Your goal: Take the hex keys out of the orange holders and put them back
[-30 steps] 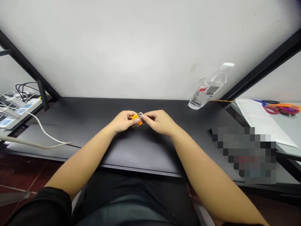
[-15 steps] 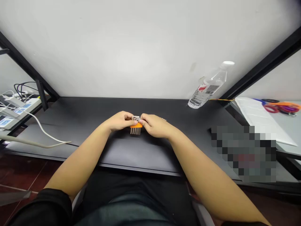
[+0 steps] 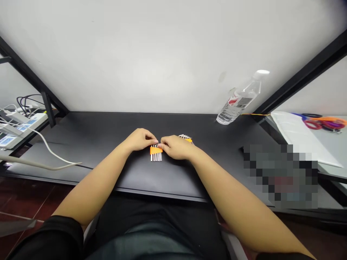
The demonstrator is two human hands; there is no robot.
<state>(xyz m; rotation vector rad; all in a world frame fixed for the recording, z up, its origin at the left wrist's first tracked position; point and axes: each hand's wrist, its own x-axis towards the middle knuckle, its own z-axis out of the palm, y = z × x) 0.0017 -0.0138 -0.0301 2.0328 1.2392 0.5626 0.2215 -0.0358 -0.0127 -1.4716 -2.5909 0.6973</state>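
Observation:
A set of silver hex keys in an orange holder (image 3: 156, 150) is at the middle of the black table, its long ends toward me. My left hand (image 3: 139, 140) is closed in a pinch at its upper left, thumb and fingertips on the short bent ends. My right hand (image 3: 175, 147) pinches its upper right side, and the fingertips hide part of the keys. A second hex key set in an orange holder (image 3: 189, 140) lies just behind my right hand, which partly covers it.
A clear water bottle (image 3: 240, 103) stands at the back right. A blurred-out item (image 3: 282, 177) lies at the front right. Scissors (image 3: 322, 122) and a white padded sheet (image 3: 300, 137) rest on the right side surface. At the left are a power strip (image 3: 24, 126) and a pale cable (image 3: 51, 151).
The hex key set has come down and tilted flatter toward the table, with both hands still at its top. My right hand has shifted slightly, so more of the second set shows.

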